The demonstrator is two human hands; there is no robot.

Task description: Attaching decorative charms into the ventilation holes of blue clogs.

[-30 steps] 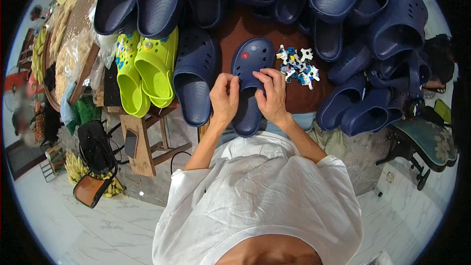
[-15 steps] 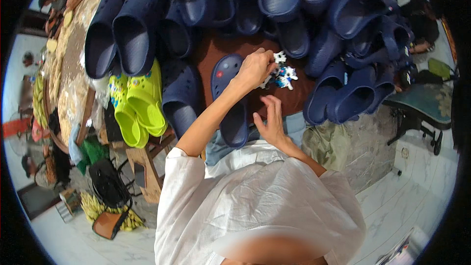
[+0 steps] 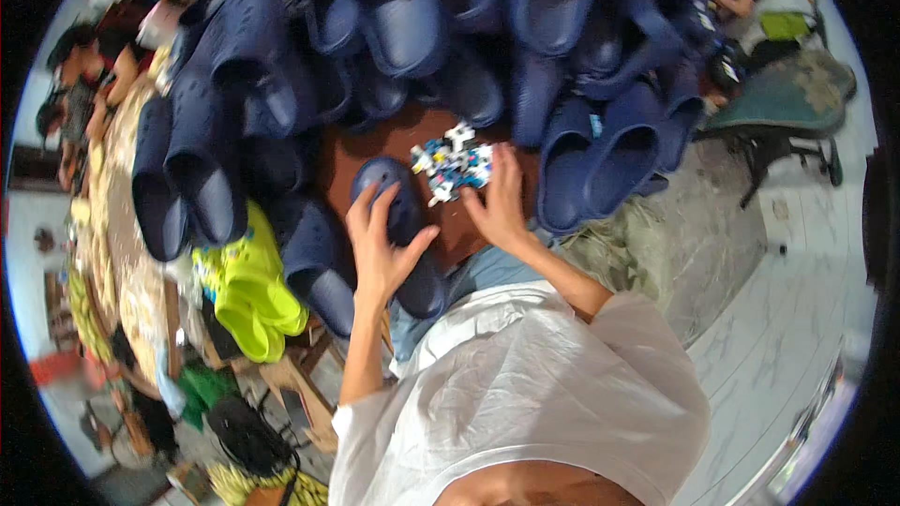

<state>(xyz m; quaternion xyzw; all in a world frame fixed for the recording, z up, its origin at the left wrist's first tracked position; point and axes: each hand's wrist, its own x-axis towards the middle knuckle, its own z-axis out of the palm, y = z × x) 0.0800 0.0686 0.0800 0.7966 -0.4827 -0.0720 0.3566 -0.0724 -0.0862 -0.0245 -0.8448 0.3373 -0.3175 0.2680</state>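
A: Surface 1st?
B: Brown tabletop [image 3: 352, 142], crowded w/ shoes.
A: Hands?
B: L hand [image 3: 373, 258] is over the navy clog [image 3: 407, 213], thumb & fingers spread; nothing seen pinched. Can't tell if the fingertips press on it. R hand [image 3: 504, 214] is open too, fingertips at the R edge of the charm pile [image 3: 454, 169], prob. touching; no charm seen betw. its fingers.
A: Clog's where, exactly?
B: On the tabletop, heel twd the wearer's body, toe pointing away, just L of the charms.
A: How far along?
B: Partway, I'd guess. The charms, small white, blue & yellow bits, lie loose in 1 heap. Whether any sit on the clog, can't tell: the L hand hides much of its upper.
A: Anything done nearby?
B: Lime pair [image 3: 251, 276], L of a 2nd navy clog [image 3: 319, 267], has charms on its uppers, so looks done. On the 2nd navy clog, no charm I can make out.
A: Beyond?
B: Navy stack [image 3: 398, 23] along the far side. Mostly insides face us & few uppers show, so can't count what's left.
A: Bkgd?
B: Chair [image 3: 787, 94] w/ dark-green seat, far R. Far L: pale stuff [image 3: 122, 164] spread out, ppl [image 3: 80, 112] beside it.
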